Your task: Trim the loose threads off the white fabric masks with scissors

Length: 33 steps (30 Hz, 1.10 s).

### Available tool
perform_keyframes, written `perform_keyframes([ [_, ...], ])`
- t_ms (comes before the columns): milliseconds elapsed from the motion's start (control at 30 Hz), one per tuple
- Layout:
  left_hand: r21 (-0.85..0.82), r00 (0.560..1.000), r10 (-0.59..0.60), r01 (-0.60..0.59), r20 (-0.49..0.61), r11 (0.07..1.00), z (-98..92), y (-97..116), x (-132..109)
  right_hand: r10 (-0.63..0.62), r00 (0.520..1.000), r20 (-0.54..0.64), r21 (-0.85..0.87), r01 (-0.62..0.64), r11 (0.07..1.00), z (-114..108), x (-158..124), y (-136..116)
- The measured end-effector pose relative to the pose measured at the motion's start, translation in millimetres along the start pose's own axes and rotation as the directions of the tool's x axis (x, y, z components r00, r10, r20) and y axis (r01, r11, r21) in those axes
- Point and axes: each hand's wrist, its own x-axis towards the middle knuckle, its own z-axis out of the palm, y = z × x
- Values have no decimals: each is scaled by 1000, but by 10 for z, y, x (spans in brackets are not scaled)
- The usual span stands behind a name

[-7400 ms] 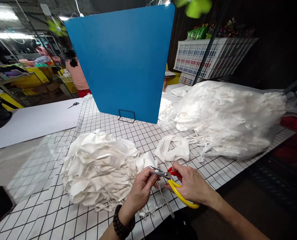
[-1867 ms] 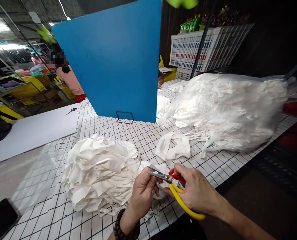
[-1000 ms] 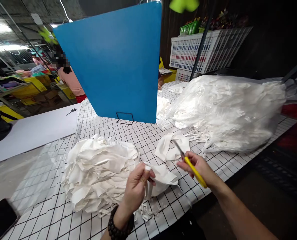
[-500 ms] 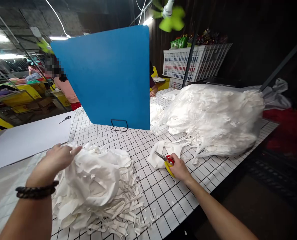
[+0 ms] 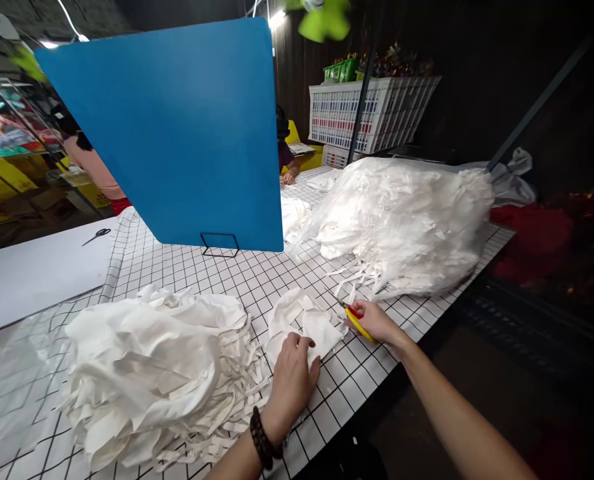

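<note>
My right hand (image 5: 377,323) is closed round the red and yellow handles of a pair of scissors (image 5: 361,325), whose blades point up and to the left. Under the blades' side lies a flat white cloth piece (image 5: 301,310) with straps. On its near edge rests my left hand (image 5: 294,370), fingers a little apart and thumb out to the right. To the left of that hand is a large heap of white cloth pieces (image 5: 161,360), with many narrow straps spilling from its right side.
A blue board (image 5: 187,140) stands on a wire holder at the table's middle. Beyond my right hand sits a clear plastic bag (image 5: 407,227) full of white cloth. Black scissors (image 5: 97,237) lie far left. Co-workers are behind the board; a white crate (image 5: 367,117) stands at the back.
My left hand has left the heap and moved right, onto the single cloth piece. The right hand keeps the scissors. My view has shifted, so the board and bag appear further left.
</note>
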Motion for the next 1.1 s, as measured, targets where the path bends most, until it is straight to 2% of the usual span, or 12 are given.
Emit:
perform_keyframes([
  [33, -219, 993, -107, 115, 49, 969, 58, 21, -29, -4, 999, 48, 26, 2, 1000, 24, -70, 31],
  [100, -555, 913, -274, 403, 303, 727, 202, 76, -64, -20, 993, 113, 76, 11, 997, 85, -190, 58],
  [167, -645, 806, -314, 591, 502, 484, 370, 126, -53, -35, 994, 101, 114, 23, 993, 141, -261, 43],
  [233, -688, 791, -322, 611, 520, 391, 511, 163, -8, -38, 997, 73, 164, 26, 986, 184, -297, -10],
  [333, -793, 832, -321, 540, 453, 282, 573, 212, 50, -27, 996, 90, 274, 1, 962, 240, -372, -153],
  [467, -902, 898, -361, 353, 253, 247, 383, 266, 13, -24, 988, 155, 401, -41, 915, 336, -554, -382],
  [600, -949, 911, -384, 242, 151, 201, 59, 260, -93, -12, 982, 190, 550, -96, 830, 403, -674, -509],
  [767, -971, 887, -446, 195, 116, 136, -323, 224, -290, -116, 985, 124, 542, 31, 840, 455, -656, -603],
  [867, -952, 871, -460, 267, 173, 148, -475, 244, -437, -276, 928, 250, 557, 95, 825, 571, -608, -756],
  [1000, -935, 879, -432, 304, 202, 181, -577, 240, -568, -442, 751, 490, 531, 145, 835, 779, -496, -998],
  [1033, -934, 887, -420, 297, 193, 200, -590, 222, -579, -452, 734, 506, 516, 162, 841, 820, -466, -1043],
  [1100, -925, 908, -395, 261, 138, 275, -613, 169, -576, -462, 775, 431, 499, 222, 837, 878, -421, -1100],
])
